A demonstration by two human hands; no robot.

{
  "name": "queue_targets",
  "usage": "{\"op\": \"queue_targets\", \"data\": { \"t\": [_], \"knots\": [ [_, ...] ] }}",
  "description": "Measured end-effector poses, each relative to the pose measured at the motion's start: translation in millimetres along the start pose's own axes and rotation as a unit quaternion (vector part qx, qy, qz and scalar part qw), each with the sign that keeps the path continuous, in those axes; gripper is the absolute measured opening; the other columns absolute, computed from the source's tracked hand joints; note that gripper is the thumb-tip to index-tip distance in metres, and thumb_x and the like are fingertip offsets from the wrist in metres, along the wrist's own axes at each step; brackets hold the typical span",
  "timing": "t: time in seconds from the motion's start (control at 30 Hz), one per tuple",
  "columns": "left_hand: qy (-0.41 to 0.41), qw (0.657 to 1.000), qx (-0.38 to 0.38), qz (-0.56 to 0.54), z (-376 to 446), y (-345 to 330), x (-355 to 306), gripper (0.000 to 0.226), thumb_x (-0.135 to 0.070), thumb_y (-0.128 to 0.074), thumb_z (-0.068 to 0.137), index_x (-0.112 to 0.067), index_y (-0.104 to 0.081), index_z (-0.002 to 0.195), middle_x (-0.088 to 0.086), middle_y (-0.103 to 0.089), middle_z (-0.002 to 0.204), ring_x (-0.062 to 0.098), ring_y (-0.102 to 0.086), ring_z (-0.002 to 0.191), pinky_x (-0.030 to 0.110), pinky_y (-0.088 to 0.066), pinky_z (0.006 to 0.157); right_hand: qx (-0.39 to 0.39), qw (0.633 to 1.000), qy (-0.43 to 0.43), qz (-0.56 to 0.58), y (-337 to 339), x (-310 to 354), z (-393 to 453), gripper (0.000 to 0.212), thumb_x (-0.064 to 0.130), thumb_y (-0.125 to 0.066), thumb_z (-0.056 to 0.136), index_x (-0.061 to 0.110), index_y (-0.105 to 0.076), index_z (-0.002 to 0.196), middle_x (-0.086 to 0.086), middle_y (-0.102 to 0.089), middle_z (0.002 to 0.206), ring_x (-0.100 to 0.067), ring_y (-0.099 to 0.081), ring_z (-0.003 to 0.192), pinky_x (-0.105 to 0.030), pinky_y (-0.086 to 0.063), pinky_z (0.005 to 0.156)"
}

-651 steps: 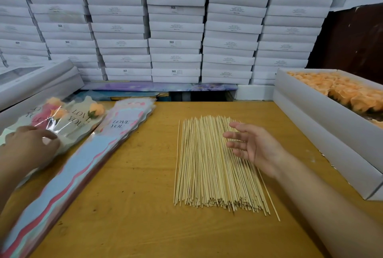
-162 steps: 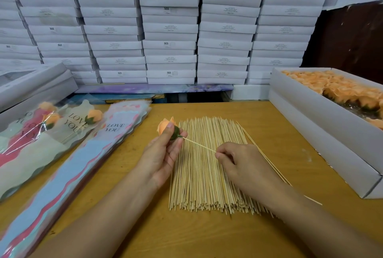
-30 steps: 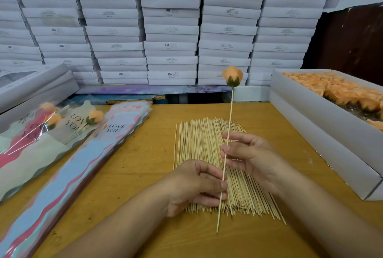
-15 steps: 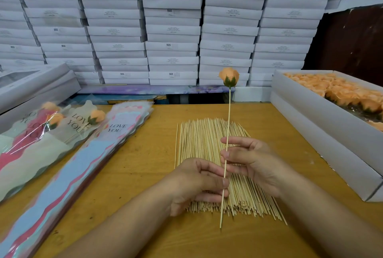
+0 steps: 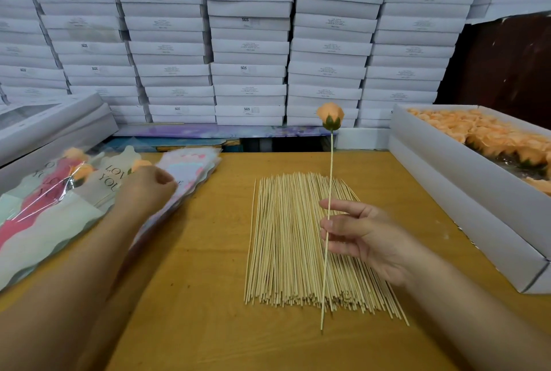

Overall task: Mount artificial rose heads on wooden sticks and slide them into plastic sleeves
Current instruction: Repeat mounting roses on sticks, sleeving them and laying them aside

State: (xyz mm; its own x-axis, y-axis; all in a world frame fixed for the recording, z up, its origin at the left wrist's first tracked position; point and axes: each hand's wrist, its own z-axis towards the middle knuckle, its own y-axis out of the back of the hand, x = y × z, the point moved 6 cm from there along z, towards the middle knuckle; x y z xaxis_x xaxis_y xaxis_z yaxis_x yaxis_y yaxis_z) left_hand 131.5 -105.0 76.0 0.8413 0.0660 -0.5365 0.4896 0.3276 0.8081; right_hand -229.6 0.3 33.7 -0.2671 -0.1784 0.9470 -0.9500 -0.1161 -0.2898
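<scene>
**Rose on its stick, one hand at the sleeves**

The left hand lies over the stack of plastic sleeves, fingers curled under and turned away — whether they pinch a sleeve I cannot tell. The sleeves run off the frame's left edge, glossy, wavy-edged, printed "LOVE YOU". The right hand pinches a thin wooden stick between thumb and fingers, holding it near upright above the pale sticks bundle on the wooden table. A peach rose head with a green base tops it. The white box of rose heads is cropped at right.
</scene>
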Motion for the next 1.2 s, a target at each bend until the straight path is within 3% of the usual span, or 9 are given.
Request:
{"op": "queue_targets", "data": {
  "t": [0.1, 0.2, 0.3, 0.5, 0.63, 0.77, 0.97, 1.2],
  "knots": [
    [0.050, 0.996, 0.000, 0.073, 14.9, 3.9, 49.1, 0.029, -0.021, -0.067, 0.095, -0.003, -0.071, 0.117, 0.018, -0.070, 0.115, 0.026, -0.059, 0.092, 0.042, -0.051, 0.087, 0.008, 1.000, 0.000, -0.005, -2.3, 0.1, -0.6, 0.049, -0.001, -0.077, 0.068, 0.010, -0.071, 0.115, -0.014, -0.075, 0.090, -0.024, -0.074, 0.078, -0.028, -0.060, 0.055],
    [0.074, 0.993, 0.018, 0.086, 15.3, 1.8, 70.1, 0.039, -0.033, -0.071, 0.091, -0.002, -0.072, 0.115, 0.017, -0.072, 0.104, 0.027, -0.061, 0.089, 0.040, -0.052, 0.082, 0.010, 1.000, 0.000, -0.008, -3.5, -0.4, -1.2, 0.049, 0.001, -0.078, 0.068, 0.011, -0.071, 0.115, -0.014, -0.075, 0.092, -0.025, -0.074, 0.079, -0.029, -0.060, 0.055],
    [0.075, 0.992, 0.031, 0.098, 14.9, 0.1, 72.6, 0.051, -0.042, -0.074, 0.088, -0.002, -0.069, 0.120, 0.018, -0.072, 0.110, 0.025, -0.059, 0.089, 0.039, -0.051, 0.081, 0.008, 1.000, -0.002, -0.012, -4.5, -1.9, -1.5, 0.048, 0.001, -0.078, 0.068, 0.012, -0.072, 0.115, -0.014, -0.075, 0.093, -0.025, -0.074, 0.079, -0.029, -0.060, 0.053],
    [0.058, 0.991, 0.024, 0.118, 16.0, 3.2, 66.1, 0.051, -0.037, -0.078, 0.086, -0.001, -0.068, 0.121, 0.018, -0.071, 0.111, 0.027, -0.059, 0.091, 0.041, -0.052, 0.083, 0.010, 1.000, -0.004, -0.029, -6.5, -5.4, -2.8, 0.052, 0.002, -0.078, 0.067, 0.013, -0.070, 0.117, -0.014, -0.075, 0.096, -0.026, -0.074, 0.080, -0.030, -0.060, 0.055],
    [0.062, 0.989, 0.039, 0.128, 15.1, 1.1, 63.3, 0.051, -0.047, -0.073, 0.087, -0.003, -0.071, 0.111, 0.014, -0.069, 0.099, 0.026, -0.060, 0.089, 0.039, -0.053, 0.080, 0.010, 0.999, 0.003, -0.032, -7.5, -5.1, -2.8, 0.052, 0.003, -0.078, 0.067, 0.013, -0.070, 0.117, -0.014, -0.075, 0.096, -0.026, -0.074, 0.081, -0.030, -0.060, 0.055],
    [0.052, 0.987, 0.044, 0.147, 8.9, -3.5, 59.5, 0.045, -0.050, -0.072, 0.086, -0.006, -0.072, 0.092, 0.008, -0.066, 0.078, 0.022, -0.059, 0.074, 0.039, -0.055, 0.073, 0.013, 0.999, 0.007, -0.032, -7.3, -4.9, -3.0, 0.052, 0.003, -0.078, 0.066, 0.013, -0.071, 0.117, -0.015, -0.075, 0.097, -0.026, -0.074, 0.082, -0.030, -0.061, 0.055],
    [0.034, 0.981, 0.020, 0.188, -1.8, -5.4, 45.6, 0.042, -0.050, -0.064, 0.092, -0.010, -0.071, 0.080, 0.007, -0.067, 0.071, 0.023, -0.062, 0.071, 0.040, -0.058, 0.072, 0.011, 0.999, 0.009, -0.032, -6.7, -5.2, -1.7, 0.049, 0.002, -0.078, 0.068, 0.013, -0.072, 0.116, -0.014, -0.074, 0.096, -0.026, -0.074, 0.083, -0.030, -0.060, 0.055],
    [0.011, 0.982, -0.010, 0.188, -7.0, -5.2, 35.1, 0.023, -0.026, -0.058, 0.100, -0.014, -0.070, 0.115, 0.008, -0.063, 0.090, 0.025, -0.059, 0.085, 0.039, -0.051, 0.069, 0.008, 0.999, 0.010, -0.030, -5.4, -5.3, -1.4, 0.049, 0.003, -0.079, 0.067, 0.014, -0.073, 0.114, -0.015, -0.075, 0.096, -0.026, -0.074, 0.083, -0.030, -0.060, 0.055]
  ]
}}
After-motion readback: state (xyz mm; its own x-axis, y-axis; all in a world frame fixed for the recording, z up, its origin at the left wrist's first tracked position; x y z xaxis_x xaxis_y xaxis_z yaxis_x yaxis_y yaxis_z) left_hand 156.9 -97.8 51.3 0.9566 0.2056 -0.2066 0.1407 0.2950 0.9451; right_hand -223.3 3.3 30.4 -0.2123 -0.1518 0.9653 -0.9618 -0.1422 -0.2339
